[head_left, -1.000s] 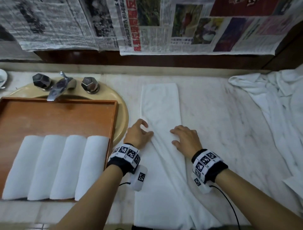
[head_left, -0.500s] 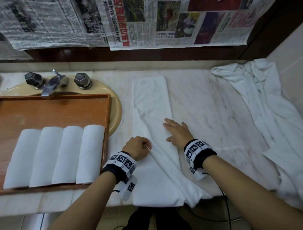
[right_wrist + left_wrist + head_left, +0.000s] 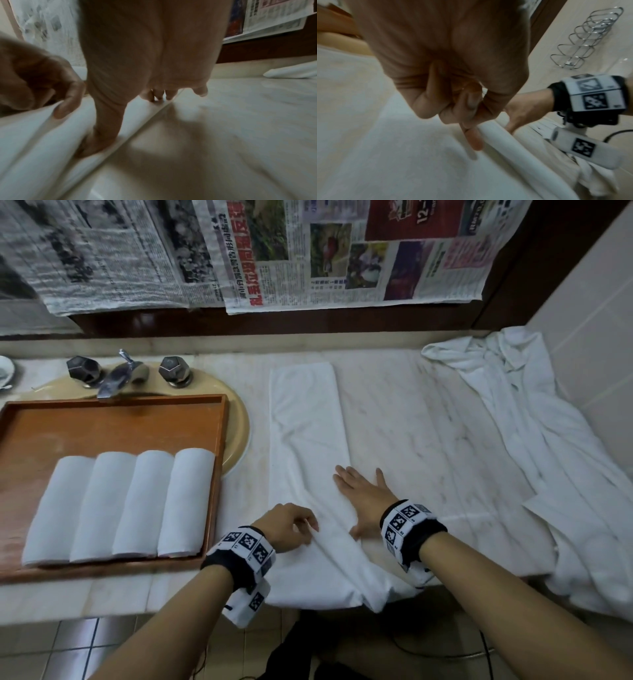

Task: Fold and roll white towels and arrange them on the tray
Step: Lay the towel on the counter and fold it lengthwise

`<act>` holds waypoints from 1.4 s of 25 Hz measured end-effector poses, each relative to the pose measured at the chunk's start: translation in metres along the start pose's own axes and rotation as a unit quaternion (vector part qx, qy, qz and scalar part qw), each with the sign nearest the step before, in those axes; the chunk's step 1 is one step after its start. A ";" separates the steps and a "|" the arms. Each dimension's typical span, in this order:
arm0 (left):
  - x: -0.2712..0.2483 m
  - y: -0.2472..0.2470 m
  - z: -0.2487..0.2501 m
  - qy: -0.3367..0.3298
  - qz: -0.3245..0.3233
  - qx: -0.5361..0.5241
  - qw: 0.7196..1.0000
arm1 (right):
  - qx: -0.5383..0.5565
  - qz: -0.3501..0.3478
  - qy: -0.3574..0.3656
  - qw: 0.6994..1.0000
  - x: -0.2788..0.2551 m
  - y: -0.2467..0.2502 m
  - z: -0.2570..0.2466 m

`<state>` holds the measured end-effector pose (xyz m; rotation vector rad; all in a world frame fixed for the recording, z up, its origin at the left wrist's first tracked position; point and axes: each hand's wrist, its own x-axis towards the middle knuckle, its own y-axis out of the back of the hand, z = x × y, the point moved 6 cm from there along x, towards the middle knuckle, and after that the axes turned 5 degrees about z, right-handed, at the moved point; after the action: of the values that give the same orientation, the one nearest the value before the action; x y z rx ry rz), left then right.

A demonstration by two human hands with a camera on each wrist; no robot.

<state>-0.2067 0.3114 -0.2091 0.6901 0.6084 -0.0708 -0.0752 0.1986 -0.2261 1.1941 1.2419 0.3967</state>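
The long white folded towel [image 3: 308, 460] lies lengthwise on the pale marble tabletop [image 3: 411, 419], just right of the wooden tray, its near end hanging over the tabletop's front edge. A raised diagonal fold runs across its near half.

My left hand [image 3: 286, 525] is curled and pinches that raised fold between thumb and fingers; the left wrist view confirms the cloth ridge held at the fingertips. Against the frame half a second ago the grip is unchanged and the hand sits at much the same spot on the towel.

My right hand [image 3: 363, 494] lies flat, fingers straight and spread, pressing the towel's right edge against the tabletop, with the thumb tucked against the fold. A second ago its fingers were bent; they have since flattened out.

The rectangular brown wooden tray [image 3: 113, 422] rests over the beige sink basin [image 3: 239, 426] and holds four rolled white towels [image 3: 120, 505] side by side, touching, at its near end. Count and position match the earlier frames.

A crumpled heap of loose white towels [image 3: 534, 446] lies at the right end of the tabletop, well apart from my hands. Newspaper sheets [image 3: 308, 251] hang on the wall behind.
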 end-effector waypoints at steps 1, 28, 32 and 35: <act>-0.004 -0.011 0.009 -0.012 -0.012 0.000 1.000 | -0.009 0.001 0.002 1.000 -0.003 -0.005 0.001; -0.088 -0.052 -0.034 0.111 0.101 -0.101 0.983 | 0.079 0.079 -0.063 0.992 -0.039 -0.019 -0.008; -0.094 -0.055 -0.047 0.121 0.139 -0.124 0.975 | 0.105 0.084 -0.062 0.989 -0.043 -0.018 -0.010; -0.096 -0.059 -0.057 0.147 0.156 -0.151 0.965 | 0.121 0.080 -0.060 0.988 -0.045 -0.019 -0.010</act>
<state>-0.3295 0.2886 -0.2252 0.4949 0.7671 0.4176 -0.1057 0.1604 -0.2177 1.5102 1.1151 0.2909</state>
